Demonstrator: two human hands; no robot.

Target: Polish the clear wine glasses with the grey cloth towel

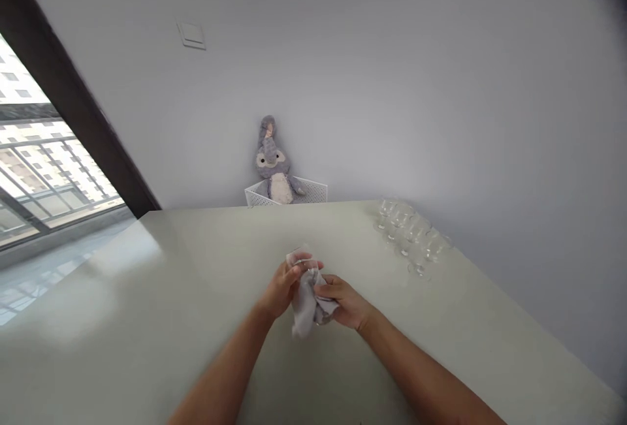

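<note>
In the middle of the view, my left hand [284, 286] is closed around the bowl of a clear stemmed glass [300, 258], which is tilted with its rim away from me. A pale grey cloth [304, 307] is bunched around the lower part of the glass and hangs down below it. My right hand [345, 299] pinches the cloth near the stem and foot of the glass. The cloth hides most of the stem. Both hands are above the light tabletop [206, 320].
Several clear stemmed glasses [410, 232] stand grouped at the table's far right, near the wall. A grey plush toy [280, 183] sits in a white perforated basket [314, 190] beyond the far edge. A window [44, 164] is on the left, a light switch [192, 34] on the wall.
</note>
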